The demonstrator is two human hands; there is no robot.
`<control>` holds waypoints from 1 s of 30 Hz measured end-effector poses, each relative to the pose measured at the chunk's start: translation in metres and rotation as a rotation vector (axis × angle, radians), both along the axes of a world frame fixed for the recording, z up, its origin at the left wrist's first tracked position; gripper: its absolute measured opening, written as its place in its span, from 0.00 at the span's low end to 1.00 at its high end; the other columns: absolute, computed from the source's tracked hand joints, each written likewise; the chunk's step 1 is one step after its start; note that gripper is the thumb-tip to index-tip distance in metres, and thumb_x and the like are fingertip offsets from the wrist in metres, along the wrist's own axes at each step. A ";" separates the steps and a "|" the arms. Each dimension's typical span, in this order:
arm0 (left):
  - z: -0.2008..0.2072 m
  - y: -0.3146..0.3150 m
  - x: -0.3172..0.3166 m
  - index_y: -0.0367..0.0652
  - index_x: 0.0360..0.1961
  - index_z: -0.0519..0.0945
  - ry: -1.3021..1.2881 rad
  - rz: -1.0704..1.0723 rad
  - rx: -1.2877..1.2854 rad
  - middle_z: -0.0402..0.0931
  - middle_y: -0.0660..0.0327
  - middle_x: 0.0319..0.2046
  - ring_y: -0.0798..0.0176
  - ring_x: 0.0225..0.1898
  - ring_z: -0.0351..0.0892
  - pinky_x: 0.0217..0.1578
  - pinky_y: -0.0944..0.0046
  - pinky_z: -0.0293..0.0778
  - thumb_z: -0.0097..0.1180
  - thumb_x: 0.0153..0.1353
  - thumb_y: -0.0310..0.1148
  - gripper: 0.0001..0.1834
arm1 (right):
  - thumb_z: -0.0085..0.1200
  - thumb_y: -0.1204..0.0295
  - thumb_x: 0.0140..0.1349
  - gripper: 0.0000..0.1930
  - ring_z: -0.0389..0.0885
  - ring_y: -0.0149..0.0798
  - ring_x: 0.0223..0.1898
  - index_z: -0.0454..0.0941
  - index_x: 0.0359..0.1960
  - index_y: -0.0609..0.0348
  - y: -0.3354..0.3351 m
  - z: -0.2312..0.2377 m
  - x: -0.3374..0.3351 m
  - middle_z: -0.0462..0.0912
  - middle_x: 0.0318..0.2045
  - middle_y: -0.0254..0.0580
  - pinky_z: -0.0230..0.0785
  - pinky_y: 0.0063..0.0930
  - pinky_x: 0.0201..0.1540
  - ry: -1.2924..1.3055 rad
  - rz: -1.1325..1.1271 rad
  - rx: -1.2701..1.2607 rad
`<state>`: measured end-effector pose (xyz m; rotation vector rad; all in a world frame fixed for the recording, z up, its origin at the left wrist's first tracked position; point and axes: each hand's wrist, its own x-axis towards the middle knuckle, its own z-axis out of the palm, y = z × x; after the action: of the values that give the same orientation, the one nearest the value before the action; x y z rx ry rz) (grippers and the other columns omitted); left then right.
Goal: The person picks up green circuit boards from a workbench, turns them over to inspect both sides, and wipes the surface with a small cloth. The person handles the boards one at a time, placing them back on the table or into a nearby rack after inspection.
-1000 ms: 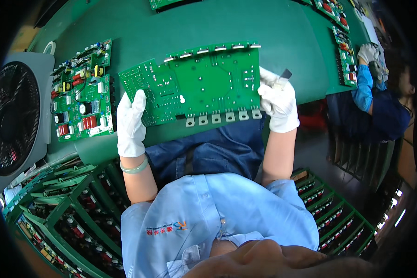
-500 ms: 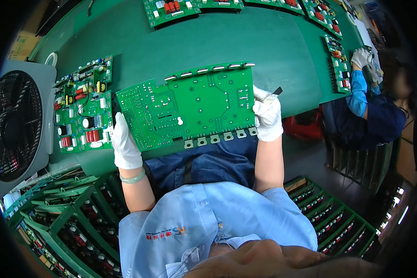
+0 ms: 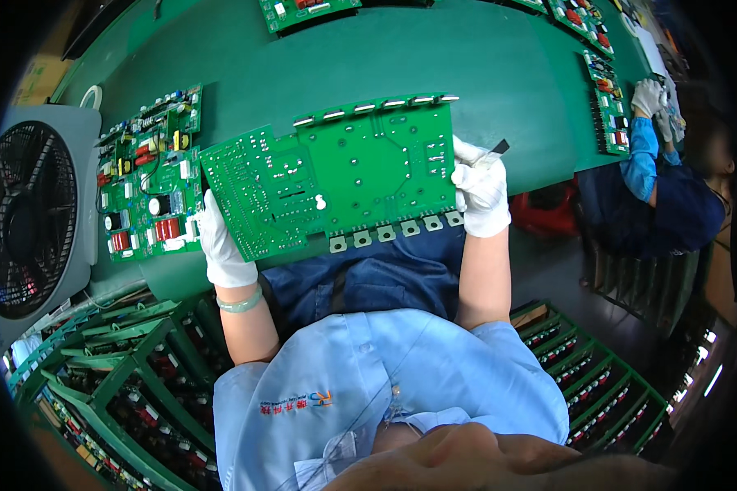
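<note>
Between my two white-gloved hands a green circuit board is held up, its solder side facing me. Metal tabs with holes stick out along its near edge, and more metal parts line the far edge. My left hand grips the board's left edge, fingers partly hidden behind it. On the right edge my right hand is closed, and a thin dark-tipped tool pokes out from its fingers; its exact kind cannot be made out. Left of the held board, a populated circuit board lies component side up on the green table.
A grey fan stands at the left. Green racks filled with boards flank me, another rack at lower right. More boards line the far table edge. To the right a co-worker's gloved hand is near a board.
The held board has tilted slightly, its right end moving a little up and right with my right hand. The whole view has shifted a little. Both hands keep their hold.
</note>
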<state>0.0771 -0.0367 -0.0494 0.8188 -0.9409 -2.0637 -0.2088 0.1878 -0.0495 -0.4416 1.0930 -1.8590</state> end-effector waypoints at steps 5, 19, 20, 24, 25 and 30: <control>-0.005 -0.004 0.006 0.41 0.61 0.71 -0.006 -0.039 -0.011 0.78 0.57 0.52 0.62 0.48 0.79 0.48 0.61 0.78 0.40 0.75 0.49 0.26 | 0.62 0.83 0.53 0.31 0.85 0.34 0.36 0.69 0.60 0.78 -0.002 0.003 0.002 0.84 0.47 0.54 0.70 0.18 0.26 -0.015 0.017 -0.049; -0.014 -0.007 0.011 0.41 0.64 0.68 -0.091 -0.078 -0.054 0.76 0.57 0.53 0.59 0.50 0.78 0.50 0.58 0.77 0.41 0.75 0.52 0.29 | 0.64 0.80 0.53 0.30 0.73 0.21 0.16 0.72 0.59 0.77 -0.002 -0.001 0.002 0.86 0.41 0.51 0.57 0.14 0.15 0.027 -0.038 0.037; -0.018 -0.008 0.014 0.41 0.64 0.68 -0.113 -0.081 -0.074 0.76 0.57 0.53 0.60 0.49 0.78 0.50 0.59 0.77 0.41 0.75 0.52 0.29 | 0.64 0.80 0.53 0.30 0.73 0.21 0.16 0.72 0.59 0.77 0.000 -0.001 0.002 0.87 0.40 0.50 0.57 0.14 0.15 0.030 -0.051 0.057; -0.018 -0.005 0.015 0.41 0.64 0.69 -0.074 -0.055 -0.081 0.77 0.58 0.51 0.62 0.47 0.78 0.47 0.62 0.77 0.42 0.74 0.53 0.29 | 0.62 0.81 0.54 0.28 0.72 0.21 0.15 0.73 0.58 0.76 0.002 0.013 0.003 0.87 0.37 0.48 0.58 0.14 0.14 0.023 -0.021 0.093; -0.017 -0.003 0.013 0.41 0.64 0.69 -0.032 -0.041 -0.064 0.77 0.58 0.51 0.62 0.46 0.78 0.46 0.62 0.77 0.42 0.74 0.53 0.29 | 0.61 0.82 0.54 0.27 0.72 0.21 0.15 0.73 0.58 0.77 0.002 0.013 0.004 0.87 0.37 0.48 0.59 0.14 0.14 0.018 -0.027 0.100; -0.012 0.003 0.012 0.38 0.55 0.76 0.024 0.007 -0.071 0.81 0.58 0.46 0.63 0.43 0.81 0.43 0.63 0.79 0.48 0.73 0.48 0.24 | 0.56 0.84 0.55 0.24 0.72 0.22 0.14 0.74 0.56 0.78 0.001 0.021 0.006 0.87 0.36 0.48 0.61 0.15 0.14 0.004 -0.035 0.117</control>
<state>0.0886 -0.0341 -0.0610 0.7573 -0.9908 -2.0183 -0.2028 0.1889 -0.0282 -0.3600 1.2119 -1.8143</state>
